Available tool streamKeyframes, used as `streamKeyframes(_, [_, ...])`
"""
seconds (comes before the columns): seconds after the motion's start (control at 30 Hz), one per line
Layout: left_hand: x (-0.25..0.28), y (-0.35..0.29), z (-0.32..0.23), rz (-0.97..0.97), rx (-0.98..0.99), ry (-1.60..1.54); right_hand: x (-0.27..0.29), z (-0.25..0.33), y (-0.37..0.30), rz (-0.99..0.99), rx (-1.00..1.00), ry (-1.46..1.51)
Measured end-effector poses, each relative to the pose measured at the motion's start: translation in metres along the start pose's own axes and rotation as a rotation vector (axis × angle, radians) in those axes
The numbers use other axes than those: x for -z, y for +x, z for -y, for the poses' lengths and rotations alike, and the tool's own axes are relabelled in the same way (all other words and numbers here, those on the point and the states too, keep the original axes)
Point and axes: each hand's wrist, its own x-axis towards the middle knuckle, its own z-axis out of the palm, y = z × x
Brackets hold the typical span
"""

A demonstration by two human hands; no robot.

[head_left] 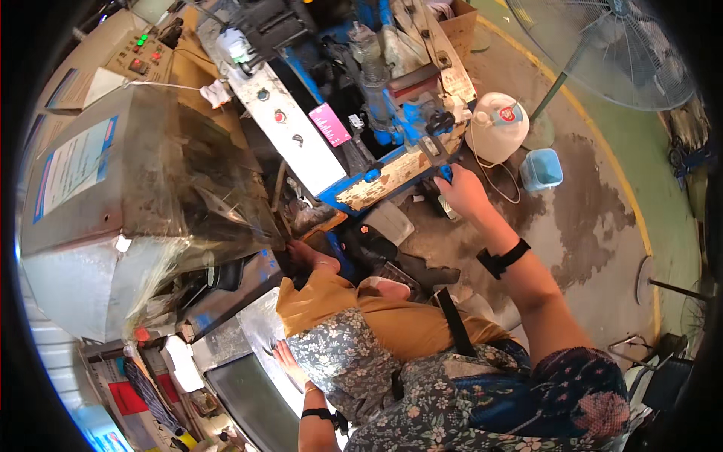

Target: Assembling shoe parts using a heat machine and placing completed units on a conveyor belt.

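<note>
My right hand is closed around a small blue handle at the front right corner of a worn blue-and-white machine. The fingers are partly hidden behind the hand. Low at the left, my left hand lies with its fingers stretched out and holds nothing. It rests beside the flowered apron over my lap, at the edge of a shiny metal surface. Near the right hand, a blue knob and a pink card sit on the machine's front.
A grey metal housing fills the left side. Right of the machine stand a white jug with a hose, a blue tub and a large fan. A dark-topped metal tray lies beside my left forearm. The floor has dark stains.
</note>
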Motion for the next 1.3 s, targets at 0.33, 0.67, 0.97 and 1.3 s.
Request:
streamKeyframes(0.33, [-0.013,0.028,-0.005,0.093,-0.077,0.018,-0.003,-0.004,0.004,-0.064,-0.040,0.093])
streamKeyframes(0.67, [-0.013,0.023,0.003,0.112,-0.065,0.011,-0.005,-0.007,0.006,-0.057,-0.058,0.118])
streamKeyframes(0.97, [-0.010,0.035,0.006,0.079,-0.077,-0.007,-0.005,-0.003,0.002,-0.071,-0.088,0.149])
streamKeyframes(1.3, [-0.005,0.010,0.017,0.048,-0.044,-0.014,-0.006,-0.007,0.004,-0.096,-0.061,0.173])
